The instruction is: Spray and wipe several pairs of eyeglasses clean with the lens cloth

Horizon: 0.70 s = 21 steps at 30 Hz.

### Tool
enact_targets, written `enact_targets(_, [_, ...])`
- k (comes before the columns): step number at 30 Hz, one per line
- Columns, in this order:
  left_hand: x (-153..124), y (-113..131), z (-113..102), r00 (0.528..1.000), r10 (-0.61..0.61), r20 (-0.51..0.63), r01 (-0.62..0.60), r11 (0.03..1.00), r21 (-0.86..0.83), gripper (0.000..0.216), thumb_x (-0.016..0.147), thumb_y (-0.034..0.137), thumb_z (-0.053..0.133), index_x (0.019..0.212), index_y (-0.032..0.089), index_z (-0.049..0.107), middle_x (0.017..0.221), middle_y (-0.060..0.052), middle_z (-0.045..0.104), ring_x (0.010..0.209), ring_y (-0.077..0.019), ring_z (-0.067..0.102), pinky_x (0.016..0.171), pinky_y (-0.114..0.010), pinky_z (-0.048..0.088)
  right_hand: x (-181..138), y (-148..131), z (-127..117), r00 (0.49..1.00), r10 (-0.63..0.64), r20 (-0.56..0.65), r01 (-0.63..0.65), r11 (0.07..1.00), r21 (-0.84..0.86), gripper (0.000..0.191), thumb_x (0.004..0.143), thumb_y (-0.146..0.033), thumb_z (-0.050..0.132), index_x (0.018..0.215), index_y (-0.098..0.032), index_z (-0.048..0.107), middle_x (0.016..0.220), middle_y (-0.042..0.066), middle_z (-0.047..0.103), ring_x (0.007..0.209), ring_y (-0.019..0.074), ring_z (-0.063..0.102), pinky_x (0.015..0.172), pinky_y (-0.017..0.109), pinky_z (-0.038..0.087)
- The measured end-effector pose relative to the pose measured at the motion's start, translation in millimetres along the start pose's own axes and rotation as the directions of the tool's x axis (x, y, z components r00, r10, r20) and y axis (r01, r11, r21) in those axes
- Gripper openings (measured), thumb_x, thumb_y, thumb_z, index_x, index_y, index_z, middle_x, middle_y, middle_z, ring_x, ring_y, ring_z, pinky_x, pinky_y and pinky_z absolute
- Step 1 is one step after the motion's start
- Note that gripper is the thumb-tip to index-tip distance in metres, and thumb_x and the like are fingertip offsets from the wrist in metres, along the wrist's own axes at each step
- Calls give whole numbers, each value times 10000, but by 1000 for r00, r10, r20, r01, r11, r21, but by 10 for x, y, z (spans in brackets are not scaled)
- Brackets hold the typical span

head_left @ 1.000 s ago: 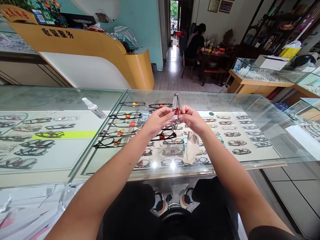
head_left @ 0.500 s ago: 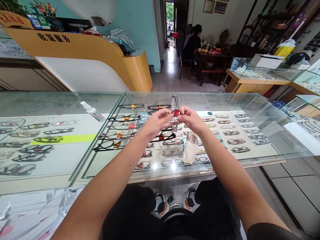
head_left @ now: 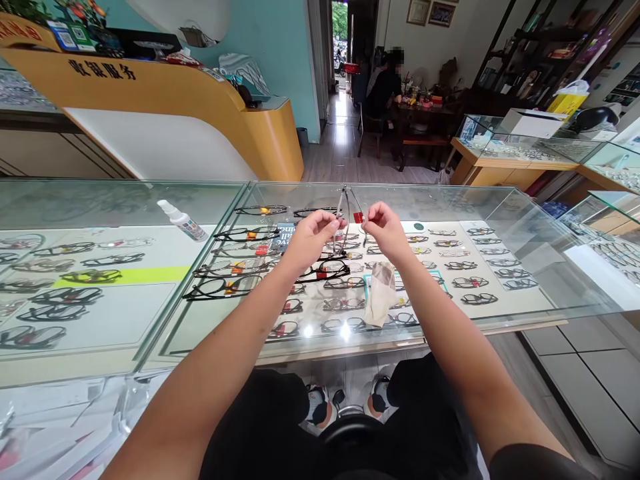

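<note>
Above the glass counter [head_left: 530, 220] I hold a thin clear pair of glasses [head_left: 347, 215] with a small red tag. My left hand [head_left: 311, 239] pinches one side of it and my right hand [head_left: 384, 228] pinches the other, so the frame stands spread between them. A beige cleaning cloth [head_left: 380, 292] lies on the glass just below my right wrist. A row of dark-framed glasses [head_left: 235, 261] sits on the counter top left of my hands.
A small white spray bottle [head_left: 182, 221] lies on the left glass panel. Many glasses are displayed inside the case below. An orange service desk [head_left: 165, 93] stands behind, and a person in black [head_left: 384, 90] sits at a far table. My knees and a stool are under the counter.
My hands have moved apart and slightly up, and the glasses, held folded and edge-on before, now stand opened between them.
</note>
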State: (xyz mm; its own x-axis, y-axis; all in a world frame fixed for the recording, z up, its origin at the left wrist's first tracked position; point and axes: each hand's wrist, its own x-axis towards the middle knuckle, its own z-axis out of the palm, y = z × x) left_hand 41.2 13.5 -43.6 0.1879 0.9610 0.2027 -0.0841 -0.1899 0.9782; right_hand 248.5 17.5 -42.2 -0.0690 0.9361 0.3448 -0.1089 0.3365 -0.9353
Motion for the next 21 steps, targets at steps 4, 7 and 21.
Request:
enact_targets(4, [13, 16, -40, 996, 93, -14, -89, 981, 172, 405, 898, 587, 781, 968, 208, 656, 1130, -105, 797, 1107, -270, 735, 905, -400, 589, -27, -37, -44, 955, -261, -141, 206, 925, -319, 176, 819, -186, 669, 873, -260, 518, 864, -28, 609, 778, 148, 540, 778, 340, 442])
enact_targets(7, [25, 34, -84, 993, 117, -4, -113, 971, 213, 367, 928, 561, 737, 982, 209, 650, 1125, -114, 798, 1104, -281, 740, 906, -418, 584, -30, -70, -88, 914, -361, -187, 247, 859, -449, 125, 879, -196, 637, 885, -259, 530, 878, -19, 624, 799, 158, 560, 799, 352, 445])
enact_targets(21, [86, -34, -178, 992, 124, 17, -124, 956, 267, 366, 969, 574, 686, 1005, 213, 643, 1142, -124, 803, 1001, -254, 739, 911, -425, 580, -59, -150, -116, 813, -543, -210, 296, 696, -654, 73, 953, -238, 603, 901, -268, 561, 973, 59, 644, 967, 253, 576, 921, 450, 475])
